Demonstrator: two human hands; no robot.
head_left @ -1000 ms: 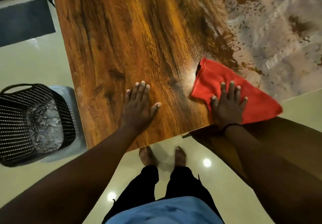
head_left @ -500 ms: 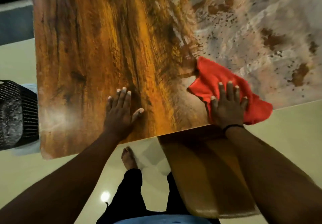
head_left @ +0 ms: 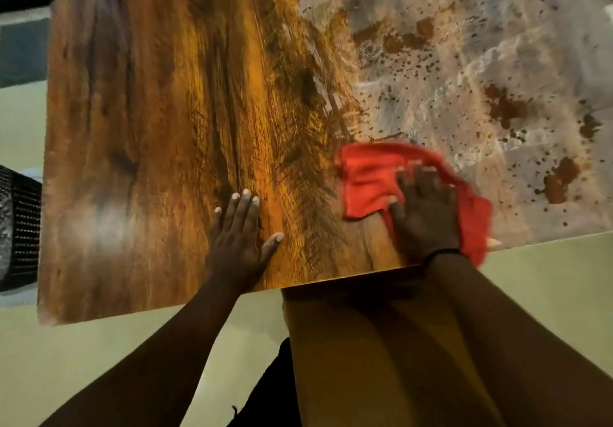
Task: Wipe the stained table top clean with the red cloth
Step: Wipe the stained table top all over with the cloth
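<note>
No grip is closed: the cloth [head_left: 371, 181], at the near edge beside the grey stain [head_left: 464, 71], is pressed by the flat right hand [head_left: 426, 217], while the surface [head_left: 149, 111] is steadied by the flat left hand [head_left: 237, 237].

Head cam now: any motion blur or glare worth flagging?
Head view: the red cloth and the right hand pressing on it are smeared by motion blur; the left hand is sharper; a soft pale glare patch sits on the table top at left; table edges bow from the wide-angle lens.
</note>
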